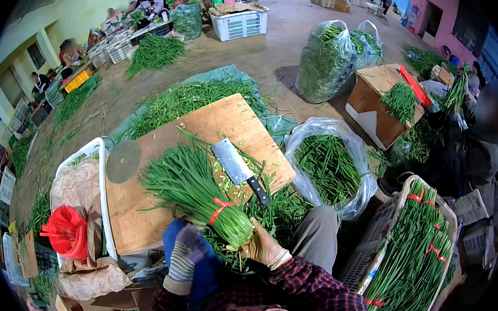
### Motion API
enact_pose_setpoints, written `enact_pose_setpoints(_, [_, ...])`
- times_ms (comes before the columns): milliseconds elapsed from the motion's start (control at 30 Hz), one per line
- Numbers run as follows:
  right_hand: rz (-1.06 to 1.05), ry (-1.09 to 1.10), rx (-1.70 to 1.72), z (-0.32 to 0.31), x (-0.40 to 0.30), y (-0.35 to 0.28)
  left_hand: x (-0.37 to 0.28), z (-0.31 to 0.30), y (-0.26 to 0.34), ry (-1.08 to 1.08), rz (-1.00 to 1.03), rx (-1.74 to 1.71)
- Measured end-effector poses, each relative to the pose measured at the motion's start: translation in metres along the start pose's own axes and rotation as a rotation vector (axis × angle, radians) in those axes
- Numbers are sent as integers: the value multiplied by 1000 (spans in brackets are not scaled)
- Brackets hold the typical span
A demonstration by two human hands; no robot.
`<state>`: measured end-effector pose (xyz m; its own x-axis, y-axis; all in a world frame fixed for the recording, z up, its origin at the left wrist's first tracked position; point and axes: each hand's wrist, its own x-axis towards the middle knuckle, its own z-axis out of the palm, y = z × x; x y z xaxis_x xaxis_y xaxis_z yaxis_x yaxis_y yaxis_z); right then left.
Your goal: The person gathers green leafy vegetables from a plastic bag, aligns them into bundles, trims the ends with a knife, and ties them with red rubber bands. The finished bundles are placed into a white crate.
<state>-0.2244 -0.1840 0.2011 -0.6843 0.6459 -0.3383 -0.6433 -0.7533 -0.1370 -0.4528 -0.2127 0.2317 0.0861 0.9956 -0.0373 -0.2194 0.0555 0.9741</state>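
Observation:
A thick bundle of green garlic chives, tied with a red band, lies slantwise over the near edge of a wooden board. My right hand, in a soiled glove, holds the cut stem end. Under the bundle's near side is my left hand, in a striped knit glove; its fingers are partly hidden, so its grip cannot be made out. A cleaver with a black handle rests on the board among chopped stem bits, right of the leaves.
Right of the board stands a plastic bag of chives; farther right, a crate holds tied bundles. A red plastic container sits at left. Loose chives lie beyond the board. A co-worker sits at right.

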Motion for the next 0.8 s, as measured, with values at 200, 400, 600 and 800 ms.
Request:
enact_pose_setpoints(200, [67, 2, -264, 32, -4, 21, 4, 34, 10, -138, -499, -861])
enact_pose_setpoints(400, [110, -82, -147, -3, -14, 49, 40, 29, -22, -67, -503, -848])
enact_pose_setpoints(600, [87, 224, -750, -5, -37, 49, 31, 33, -22, -90, -466, -884])
enact_pose_setpoints(800, [-369, 686, -1037, -2, -56, 41, 28, 27, -23, -91, -521, -768])
